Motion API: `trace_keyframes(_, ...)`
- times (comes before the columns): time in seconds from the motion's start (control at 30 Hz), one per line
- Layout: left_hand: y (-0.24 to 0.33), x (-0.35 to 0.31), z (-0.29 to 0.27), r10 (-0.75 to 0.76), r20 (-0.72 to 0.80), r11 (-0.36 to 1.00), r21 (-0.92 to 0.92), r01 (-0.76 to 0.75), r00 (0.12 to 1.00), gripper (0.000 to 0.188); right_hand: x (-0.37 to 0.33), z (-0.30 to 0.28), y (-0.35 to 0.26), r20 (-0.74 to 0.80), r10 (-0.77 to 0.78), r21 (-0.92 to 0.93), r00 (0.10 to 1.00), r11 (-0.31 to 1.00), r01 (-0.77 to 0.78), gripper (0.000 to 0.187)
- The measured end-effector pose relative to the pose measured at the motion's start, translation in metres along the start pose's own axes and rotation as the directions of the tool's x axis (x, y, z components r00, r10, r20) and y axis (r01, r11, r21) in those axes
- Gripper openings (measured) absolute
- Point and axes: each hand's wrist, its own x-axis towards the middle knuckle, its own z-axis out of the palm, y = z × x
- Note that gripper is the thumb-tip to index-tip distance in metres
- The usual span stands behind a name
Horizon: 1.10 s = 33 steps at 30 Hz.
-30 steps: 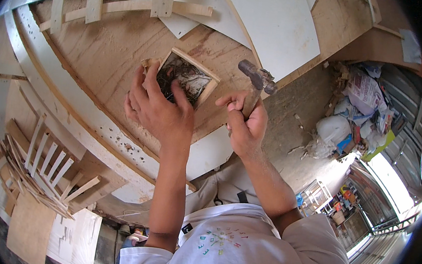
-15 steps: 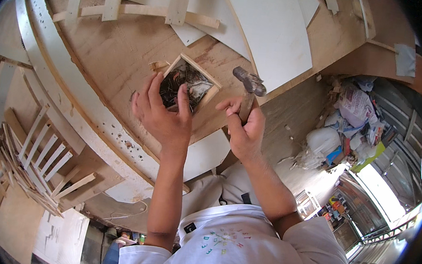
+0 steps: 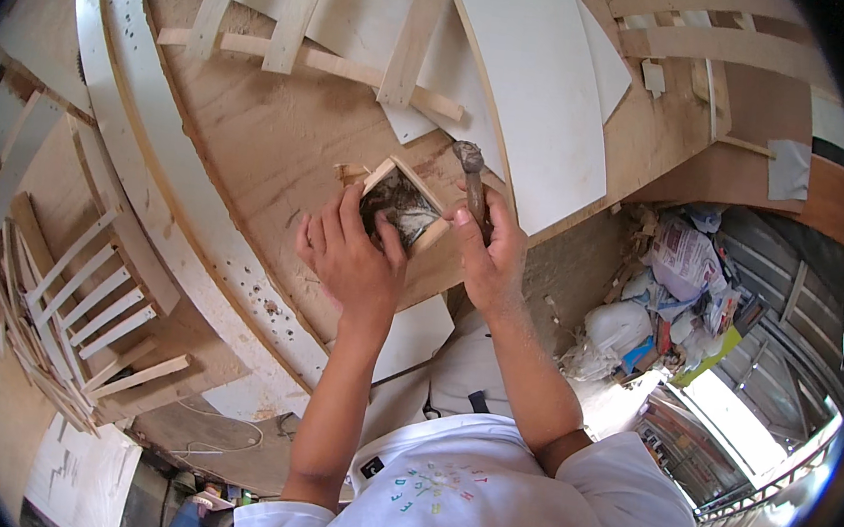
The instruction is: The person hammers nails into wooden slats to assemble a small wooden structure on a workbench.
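Observation:
A small square wooden box (image 3: 431,235) holding dark nails (image 3: 400,197) and a pale patch of material sits on the plywood worktop. My left hand (image 3: 357,263) is closed over its near-left wall, thumb inside and fingers along the outside; part of that wall is hidden behind it. At the opposite side, my right hand (image 3: 493,260) grips a hammer (image 3: 474,193) by its wooden handle, the worn metal head pointing up and away. The right thumb and fingertips are close to the box's right corner; whether they press on it I cannot tell.
Pale wooden slats (image 3: 298,22) joined by a crosspiece lie at the far side. A curved white-faced strip (image 3: 194,234) runs along the left, and a white panel (image 3: 546,104) lies beyond the hammer. Stacked slats (image 3: 45,331) sit far left; bagged clutter (image 3: 628,322) lies right.
The view has shifted, so the worktop appears lower and further right. My left hand has closed onto the box wall. My right hand has turned the hammer and come closer to the box.

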Motion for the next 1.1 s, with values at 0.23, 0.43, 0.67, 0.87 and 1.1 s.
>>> trace_keyframes(0.23, 0.001, 0.000, -0.004, -0.006, 0.000, 0.995, -0.102, 0.006, 1.000, 0.049, 0.047, -0.008, -0.001, 0.173, -0.282, -0.441, 0.944, 0.835, 0.330, 0.054)
trace_keyframes(0.43, 0.030, 0.024, -0.015, -0.055, -0.149, 0.975, -0.222, 0.021, 0.987, 0.038, 0.083, -0.028, -0.020, 0.313, -0.380, -0.263, 0.870, 0.846, 0.464, 0.053)
trace_keyframes(0.67, 0.156, 0.168, 0.021, 0.060, -0.234, 0.901, -0.406, -0.153, 0.970, 0.032, 0.189, -0.104, -0.069, 0.136, -0.538, -0.023, 0.832, 0.837, 0.546, 0.036)
trace_keyframes(0.87, 0.234, 0.334, 0.099, 0.342, -0.290, 0.891, -0.203, -0.407, 0.894, 0.040, 0.389, -0.145, -0.133, -0.105, -0.610, -0.216, 0.785, 0.785, 0.581, 0.038)
trace_keyframes(1.1, 0.220, 0.384, 0.156, 0.304, -0.181, 0.952, 0.032, -0.304, 0.935, 0.042, 0.567, -0.131, -0.175, -0.285, -0.560, -0.343, 0.778, 0.817, 0.463, 0.035)
